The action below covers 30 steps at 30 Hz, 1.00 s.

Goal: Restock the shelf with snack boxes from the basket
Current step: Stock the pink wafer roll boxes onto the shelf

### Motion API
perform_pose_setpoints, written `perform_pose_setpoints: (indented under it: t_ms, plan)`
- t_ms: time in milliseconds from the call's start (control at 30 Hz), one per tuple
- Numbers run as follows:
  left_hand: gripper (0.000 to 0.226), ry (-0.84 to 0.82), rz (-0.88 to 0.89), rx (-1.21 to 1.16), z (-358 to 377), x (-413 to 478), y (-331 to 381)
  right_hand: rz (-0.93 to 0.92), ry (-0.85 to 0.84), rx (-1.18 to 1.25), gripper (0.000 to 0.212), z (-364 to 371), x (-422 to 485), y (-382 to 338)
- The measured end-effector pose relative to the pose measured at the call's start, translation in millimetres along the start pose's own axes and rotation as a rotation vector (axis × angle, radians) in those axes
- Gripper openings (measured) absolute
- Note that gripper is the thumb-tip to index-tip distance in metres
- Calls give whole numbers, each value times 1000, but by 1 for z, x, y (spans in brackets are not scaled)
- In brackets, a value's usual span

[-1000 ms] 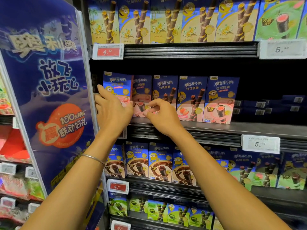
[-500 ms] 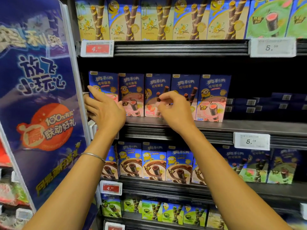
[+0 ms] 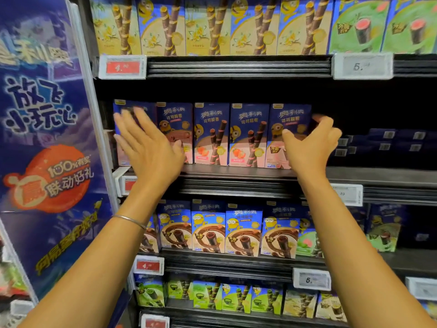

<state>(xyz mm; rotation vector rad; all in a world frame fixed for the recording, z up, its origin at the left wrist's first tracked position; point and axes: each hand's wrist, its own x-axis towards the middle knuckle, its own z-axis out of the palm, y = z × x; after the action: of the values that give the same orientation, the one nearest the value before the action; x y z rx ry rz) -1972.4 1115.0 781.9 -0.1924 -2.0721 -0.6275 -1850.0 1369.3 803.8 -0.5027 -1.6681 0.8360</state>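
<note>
A dark metal shelf (image 3: 236, 173) with a ribbed front edge carries five upright, glossy cardboard snack boxes (image 3: 211, 134) in a row between the hands. The left hand (image 3: 149, 152) is spread open over the nearest end box. The right hand (image 3: 312, 145) is loosely cupped, open, at the other end.

Head camera faces the shelf (image 3: 236, 172) close, level.

Left hand (image 3: 146, 150) raised, fingers spread straight; right hand (image 3: 312, 145) level with it, well apart, fingers loosely curved
</note>
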Motion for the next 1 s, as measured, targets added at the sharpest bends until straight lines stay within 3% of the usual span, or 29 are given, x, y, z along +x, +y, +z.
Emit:
perform_pose_setpoints:
  t_ms: [167, 367, 700, 1000]
  plan:
    - [67, -73, 281, 95, -4, 17, 22, 78, -146, -59, 75, 4, 6, 6]
    - [84, -139, 454, 54, 4, 44, 43, 162, -240, -94, 75, 2, 9, 15]
    - [75, -201, 441, 134, 6, 56, 40, 186, -315, -39, 52, 1, 10, 16]
    - [71, -230, 410, 153, 1, 56, 39, 190, -351, -66, 57, 1, 8, 14]
